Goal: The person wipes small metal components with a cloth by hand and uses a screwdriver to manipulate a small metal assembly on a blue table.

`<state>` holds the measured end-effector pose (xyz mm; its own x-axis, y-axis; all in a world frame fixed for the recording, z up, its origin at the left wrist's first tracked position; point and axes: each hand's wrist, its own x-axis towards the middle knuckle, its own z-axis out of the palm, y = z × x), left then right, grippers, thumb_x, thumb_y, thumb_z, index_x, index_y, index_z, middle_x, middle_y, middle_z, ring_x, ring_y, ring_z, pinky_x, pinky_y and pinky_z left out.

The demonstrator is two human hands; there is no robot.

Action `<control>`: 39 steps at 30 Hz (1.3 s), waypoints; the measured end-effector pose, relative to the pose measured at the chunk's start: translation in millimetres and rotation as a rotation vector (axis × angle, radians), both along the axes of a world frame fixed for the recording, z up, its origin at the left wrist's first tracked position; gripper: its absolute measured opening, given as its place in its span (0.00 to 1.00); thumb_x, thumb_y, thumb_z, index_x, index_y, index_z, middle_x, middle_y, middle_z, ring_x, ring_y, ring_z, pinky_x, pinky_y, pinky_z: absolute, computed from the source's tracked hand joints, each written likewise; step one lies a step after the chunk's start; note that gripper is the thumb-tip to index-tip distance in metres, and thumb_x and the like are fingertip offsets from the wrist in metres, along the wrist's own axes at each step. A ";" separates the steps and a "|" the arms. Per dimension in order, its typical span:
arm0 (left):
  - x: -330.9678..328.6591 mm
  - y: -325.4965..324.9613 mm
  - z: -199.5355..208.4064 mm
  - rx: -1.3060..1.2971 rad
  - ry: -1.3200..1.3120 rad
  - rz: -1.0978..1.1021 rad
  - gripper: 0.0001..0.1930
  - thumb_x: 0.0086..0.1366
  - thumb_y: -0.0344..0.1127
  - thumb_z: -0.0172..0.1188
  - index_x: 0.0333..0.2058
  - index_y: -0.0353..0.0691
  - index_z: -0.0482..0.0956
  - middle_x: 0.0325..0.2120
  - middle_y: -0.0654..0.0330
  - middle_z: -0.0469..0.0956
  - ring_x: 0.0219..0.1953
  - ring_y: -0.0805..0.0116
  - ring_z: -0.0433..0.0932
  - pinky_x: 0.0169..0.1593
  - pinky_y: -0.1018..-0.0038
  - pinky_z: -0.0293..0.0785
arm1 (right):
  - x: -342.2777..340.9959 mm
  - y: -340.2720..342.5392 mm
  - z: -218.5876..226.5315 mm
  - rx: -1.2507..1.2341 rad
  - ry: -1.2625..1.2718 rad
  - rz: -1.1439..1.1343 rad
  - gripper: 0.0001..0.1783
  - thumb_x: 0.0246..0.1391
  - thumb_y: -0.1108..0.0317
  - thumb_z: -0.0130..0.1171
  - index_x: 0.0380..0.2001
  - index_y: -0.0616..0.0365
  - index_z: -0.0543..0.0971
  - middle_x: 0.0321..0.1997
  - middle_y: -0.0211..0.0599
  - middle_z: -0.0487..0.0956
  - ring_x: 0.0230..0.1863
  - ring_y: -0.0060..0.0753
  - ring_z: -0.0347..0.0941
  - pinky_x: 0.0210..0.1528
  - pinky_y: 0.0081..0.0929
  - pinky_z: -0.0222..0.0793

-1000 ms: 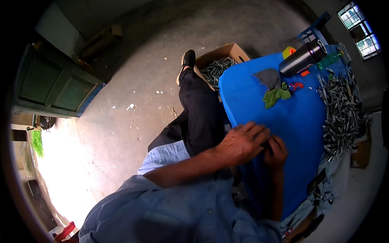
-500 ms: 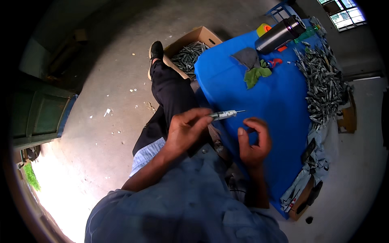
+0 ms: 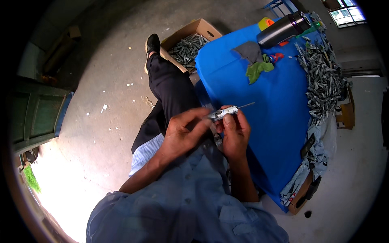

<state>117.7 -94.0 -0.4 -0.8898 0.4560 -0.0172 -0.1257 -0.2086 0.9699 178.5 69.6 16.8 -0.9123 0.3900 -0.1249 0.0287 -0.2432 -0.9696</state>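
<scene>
Above my lap, my left hand [image 3: 185, 130] pinches the near end of a slim white-and-grey piece [image 3: 224, 113], its fingertips partly blurred. A thin metal rod sticks out of the piece's far end, pointing right over the table edge. My right hand [image 3: 234, 133] closes on the same piece from the right, its thumb on the near side and its fingers behind. The piece's exact kind is not plain to me. A heap of similar slim grey pieces [image 3: 326, 81] lies along the table's right side.
Beside my leg stands a cardboard box [image 3: 199, 27] holding many similar pieces. The blue-covered table [image 3: 275, 133] carries a steel flask [image 3: 281, 31], a grey cloth [image 3: 248, 51], a green cloth [image 3: 259, 71] and a yellow-orange roll [image 3: 265, 23]. A wooden door [image 3: 40, 111] is at the left.
My right hand has moved left and taken hold of the slim piece; before, it was apart from it with fingers curled. The left hand stays on the piece.
</scene>
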 end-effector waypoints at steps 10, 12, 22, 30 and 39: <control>-1.9 -1.0 4.1 -0.097 0.102 -0.039 0.11 0.73 0.31 0.65 0.49 0.30 0.85 0.34 0.54 0.86 0.38 0.71 0.85 0.43 0.73 0.80 | -2.2 2.9 2.4 -0.009 0.010 0.019 0.13 0.73 0.67 0.59 0.53 0.64 0.80 0.40 0.31 0.83 0.40 0.19 0.77 0.42 0.20 0.71; -0.6 0.6 -1.1 -0.086 0.113 -0.036 0.11 0.73 0.31 0.65 0.48 0.30 0.85 0.34 0.53 0.86 0.37 0.71 0.85 0.42 0.73 0.80 | -1.8 3.4 3.7 -0.016 0.001 0.006 0.13 0.72 0.66 0.59 0.53 0.64 0.80 0.40 0.32 0.83 0.40 0.20 0.77 0.42 0.20 0.71; -13.2 -2.5 35.5 -0.295 0.687 0.075 0.14 0.65 0.27 0.70 0.49 0.30 0.84 0.40 0.48 0.87 0.40 0.57 0.88 0.45 0.68 0.83 | 5.0 17.6 2.4 -0.033 -0.001 -0.148 0.12 0.73 0.66 0.60 0.52 0.62 0.80 0.41 0.31 0.83 0.39 0.19 0.77 0.40 0.20 0.71; 24.3 -10.7 167.9 -0.157 1.024 0.251 0.13 0.77 0.37 0.58 0.54 0.36 0.79 0.52 0.50 0.79 0.50 0.60 0.81 0.52 0.70 0.83 | 20.0 78.1 5.2 0.037 0.076 -0.383 0.11 0.76 0.64 0.53 0.51 0.57 0.79 0.39 0.30 0.82 0.36 0.19 0.76 0.36 0.20 0.68; 42.3 -38.1 240.3 -0.433 0.631 0.040 0.15 0.80 0.42 0.55 0.54 0.37 0.79 0.38 0.54 0.82 0.35 0.58 0.83 0.39 0.70 0.83 | 40.0 121.2 -6.0 0.170 0.006 -0.598 0.14 0.76 0.64 0.50 0.54 0.62 0.77 0.37 0.32 0.81 0.34 0.20 0.75 0.33 0.22 0.67</control>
